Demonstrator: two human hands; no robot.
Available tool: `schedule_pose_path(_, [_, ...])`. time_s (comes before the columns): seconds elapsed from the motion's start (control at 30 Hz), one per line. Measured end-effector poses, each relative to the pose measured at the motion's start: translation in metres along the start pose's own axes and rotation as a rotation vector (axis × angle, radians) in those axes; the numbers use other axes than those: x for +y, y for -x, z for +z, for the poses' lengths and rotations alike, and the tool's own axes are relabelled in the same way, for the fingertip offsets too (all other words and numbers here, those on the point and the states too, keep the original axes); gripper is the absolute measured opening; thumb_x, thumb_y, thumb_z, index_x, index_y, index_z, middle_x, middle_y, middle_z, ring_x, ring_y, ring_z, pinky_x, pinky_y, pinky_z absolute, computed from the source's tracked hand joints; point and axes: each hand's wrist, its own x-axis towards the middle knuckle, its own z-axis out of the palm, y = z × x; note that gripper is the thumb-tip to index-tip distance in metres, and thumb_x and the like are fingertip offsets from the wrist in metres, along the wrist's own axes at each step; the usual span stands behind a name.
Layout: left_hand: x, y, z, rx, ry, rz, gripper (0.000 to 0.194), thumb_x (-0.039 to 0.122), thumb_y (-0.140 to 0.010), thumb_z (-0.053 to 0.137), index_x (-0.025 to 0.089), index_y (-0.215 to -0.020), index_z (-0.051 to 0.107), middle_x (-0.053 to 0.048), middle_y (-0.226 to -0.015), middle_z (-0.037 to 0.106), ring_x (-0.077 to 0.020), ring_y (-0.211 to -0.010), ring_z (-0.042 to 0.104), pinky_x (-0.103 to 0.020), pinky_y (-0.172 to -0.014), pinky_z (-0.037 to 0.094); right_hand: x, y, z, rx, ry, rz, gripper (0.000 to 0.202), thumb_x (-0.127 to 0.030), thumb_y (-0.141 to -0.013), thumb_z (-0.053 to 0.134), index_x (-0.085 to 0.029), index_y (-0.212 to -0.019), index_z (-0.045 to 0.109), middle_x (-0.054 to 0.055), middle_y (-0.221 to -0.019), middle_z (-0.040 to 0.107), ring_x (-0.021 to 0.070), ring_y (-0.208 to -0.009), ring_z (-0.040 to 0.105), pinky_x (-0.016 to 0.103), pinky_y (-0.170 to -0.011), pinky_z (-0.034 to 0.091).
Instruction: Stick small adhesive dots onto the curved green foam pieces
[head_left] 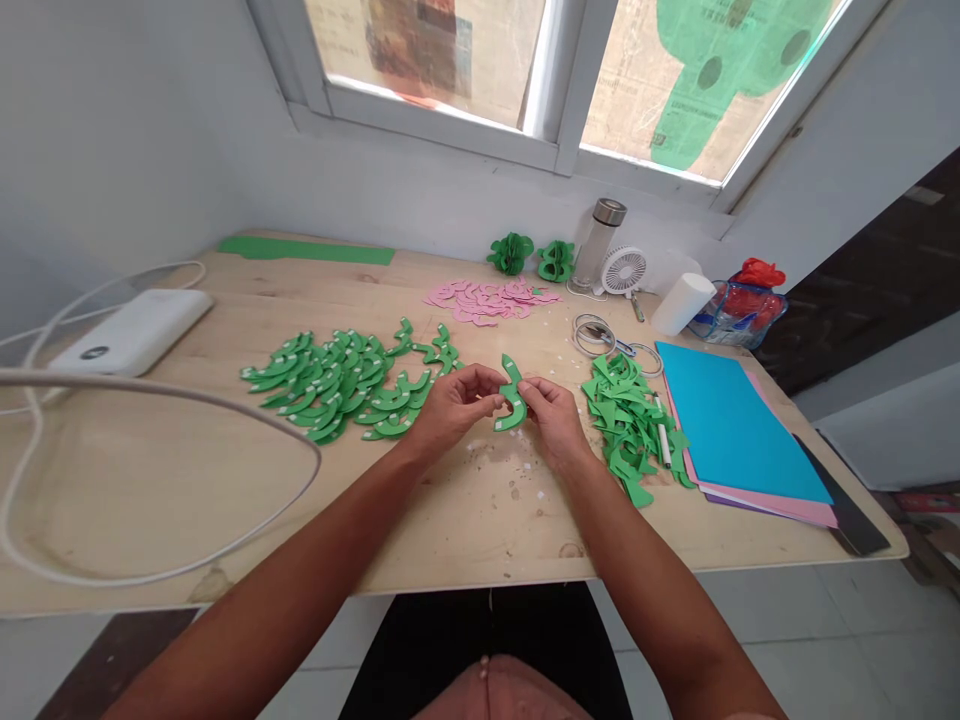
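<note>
Between my two hands, above the middle of the table, is a curved green paper cutout (514, 413) with small white squares on it. My left hand (466, 402) pinches its left side between thumb and fingers. On its right side, the fingers of my right hand (553, 412) are closed on the same cutout. Left of my hands lies a wide pile of similar green cutouts (330, 380), many bearing white squares. A heap of green paper scraps (626, 420) lies to the right of my right hand.
Pink paper cutouts (487, 300) lie behind my hands, near two green paper balls (511, 254), a bottle (600, 240) and a small fan (624, 271). Blue paper (735, 420) tops a stack at right. A white power bank (131, 332) and looping cable (225, 556) occupy the left.
</note>
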Motion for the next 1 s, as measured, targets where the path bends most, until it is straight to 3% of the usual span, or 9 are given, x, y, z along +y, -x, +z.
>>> schedule_pose_path(0.67, [0.0011,-0.0005,-0.0038,-0.043,-0.003,0.033,0.029,0.028,-0.065,0.074,0.015,-0.089,0.067,-0.002,-0.074,0.068,-0.0156,-0.068,0.064,-0.029,-0.068,0.052,-0.0001,-0.001,-0.0036,-0.042,0.025,0.009,0.023,-0.038,-0.067,0.069,-0.016,-0.074,0.07,0.0,-0.062,0.064,0.0107,-0.054,0.052,0.023,-0.055,0.04])
schedule_pose_path(1.0, [0.0071,0.001,-0.0016,-0.002,-0.033,0.022,0.03,0.031,-0.066,0.073,0.015,-0.091,0.067,-0.003,-0.071,0.068,-0.016,-0.067,0.064,-0.027,-0.063,0.051,0.0001,-0.0013,-0.0043,-0.043,0.046,-0.003,0.023,-0.038,-0.068,0.068,-0.016,-0.074,0.07,-0.001,-0.061,0.062,0.0111,-0.055,0.051,0.024,-0.055,0.04])
